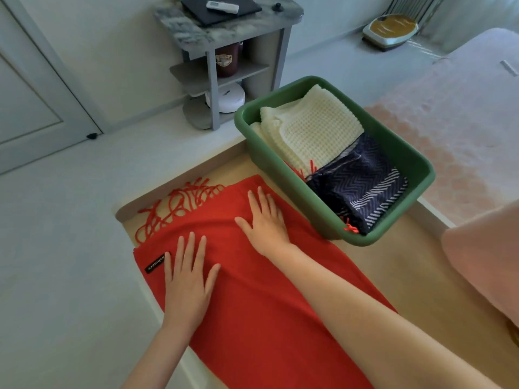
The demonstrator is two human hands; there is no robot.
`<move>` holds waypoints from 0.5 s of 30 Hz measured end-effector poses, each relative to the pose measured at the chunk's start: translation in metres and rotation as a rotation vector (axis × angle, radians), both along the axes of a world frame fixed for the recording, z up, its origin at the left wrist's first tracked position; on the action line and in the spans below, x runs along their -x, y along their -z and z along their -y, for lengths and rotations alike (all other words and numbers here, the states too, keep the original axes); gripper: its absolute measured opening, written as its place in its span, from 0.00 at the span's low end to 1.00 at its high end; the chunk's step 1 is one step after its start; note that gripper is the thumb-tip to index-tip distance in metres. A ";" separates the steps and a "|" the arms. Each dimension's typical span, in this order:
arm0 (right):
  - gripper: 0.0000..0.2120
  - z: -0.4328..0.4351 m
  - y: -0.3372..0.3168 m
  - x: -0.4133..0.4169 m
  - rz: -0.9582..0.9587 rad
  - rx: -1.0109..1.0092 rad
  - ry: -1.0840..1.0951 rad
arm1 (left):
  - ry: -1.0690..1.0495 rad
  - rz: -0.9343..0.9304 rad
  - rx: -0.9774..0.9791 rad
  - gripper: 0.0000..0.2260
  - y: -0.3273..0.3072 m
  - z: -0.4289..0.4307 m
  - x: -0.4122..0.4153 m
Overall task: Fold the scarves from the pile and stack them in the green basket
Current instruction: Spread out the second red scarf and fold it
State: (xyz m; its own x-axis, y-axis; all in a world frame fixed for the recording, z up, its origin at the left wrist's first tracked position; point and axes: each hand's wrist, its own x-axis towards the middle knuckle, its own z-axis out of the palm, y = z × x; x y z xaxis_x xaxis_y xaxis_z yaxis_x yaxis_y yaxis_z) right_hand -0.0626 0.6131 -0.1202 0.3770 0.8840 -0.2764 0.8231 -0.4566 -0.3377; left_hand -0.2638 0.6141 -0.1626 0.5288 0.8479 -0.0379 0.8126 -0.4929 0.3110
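Hands flat on red scarf [252, 290].
Left hand [188, 279] and right hand [265, 220] press it, fingers straight, gripping nothing; green basket [331, 220] just beside holds folded scarves.

The long red fringed scarf [252, 282] is plain bright red. Its small black cloth label [155, 264] has white letters. The green plastic basket [398, 153] on the right holds a cream knitted scarf [309, 130] with little squares and a dark blue scarf [356, 189] with white zigzags.
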 end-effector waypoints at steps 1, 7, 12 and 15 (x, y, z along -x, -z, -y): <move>0.33 -0.009 0.004 -0.003 -0.038 0.032 -0.030 | -0.022 -0.033 0.006 0.31 0.006 0.003 0.001; 0.30 -0.040 0.016 -0.018 0.095 0.163 -0.097 | 0.083 -0.118 -0.073 0.30 0.017 -0.015 0.019; 0.22 -0.059 0.005 -0.024 0.092 -0.169 0.094 | 0.132 -0.098 -0.067 0.30 0.017 -0.026 0.027; 0.25 -0.068 0.007 -0.026 0.082 -0.025 -0.042 | 0.138 -0.088 -0.078 0.30 0.017 -0.025 0.028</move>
